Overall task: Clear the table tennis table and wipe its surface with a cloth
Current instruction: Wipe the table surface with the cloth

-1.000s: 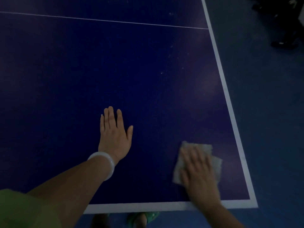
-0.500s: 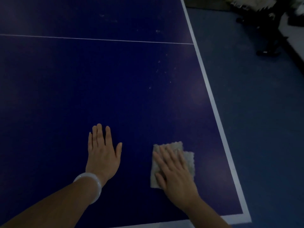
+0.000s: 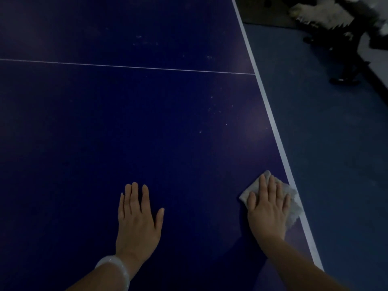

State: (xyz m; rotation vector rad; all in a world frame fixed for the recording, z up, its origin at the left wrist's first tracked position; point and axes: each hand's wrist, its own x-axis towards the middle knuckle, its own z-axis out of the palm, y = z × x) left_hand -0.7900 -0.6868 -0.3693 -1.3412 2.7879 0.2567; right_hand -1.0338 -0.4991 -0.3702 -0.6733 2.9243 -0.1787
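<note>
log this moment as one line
phase: wiping | right hand: flat on cloth at table right edge | left hand: flat on table

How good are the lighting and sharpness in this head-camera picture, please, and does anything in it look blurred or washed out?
Head view: dim overall, so the table reads near-black blue; a faint sheen lies near its right edge; the left hand and the right hand on the cloth are fairly sharp; the dark shapes at top right are smeared and unreadable.

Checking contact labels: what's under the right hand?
The cloth, flat on the table by the white edge line. Its middle is covered by the right hand.
</note>
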